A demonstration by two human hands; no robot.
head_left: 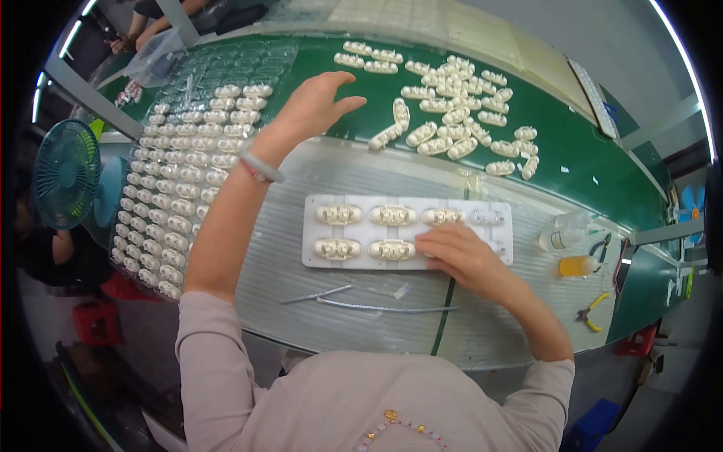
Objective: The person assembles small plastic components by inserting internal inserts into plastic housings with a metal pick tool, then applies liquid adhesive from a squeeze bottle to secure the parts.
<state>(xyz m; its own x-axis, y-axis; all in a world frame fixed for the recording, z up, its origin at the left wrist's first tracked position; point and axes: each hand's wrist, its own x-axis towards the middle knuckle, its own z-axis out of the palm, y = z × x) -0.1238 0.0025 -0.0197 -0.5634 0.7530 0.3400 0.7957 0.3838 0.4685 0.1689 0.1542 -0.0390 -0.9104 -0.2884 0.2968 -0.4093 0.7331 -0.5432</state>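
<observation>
My right hand (pixel 471 260) rests on the white fixture board (pixel 373 265), fingers curled down over a cream plastic part in the front row, mostly hidden beneath them. Cream oval parts fill other recesses, such as this part (pixel 339 215) at the back left. The far right recess (pixel 487 218) holds no cream part. My left hand (pixel 320 102) hovers beyond the board with thumb and fingers apart and nothing in it. To its right, a loose heap of cream oval parts (pixel 456 114) lies on the green tabletop.
Clear blister trays (pixel 188 151) with rows of cream parts lie at left. At right stand a clear bottle (pixel 566 233) and an orange bottle (pixel 578 266), near yellow-handled cutters (pixel 595 313). Thin grey rods (pixel 388 306) lie before the board. A fan (pixel 68 173) stands far left.
</observation>
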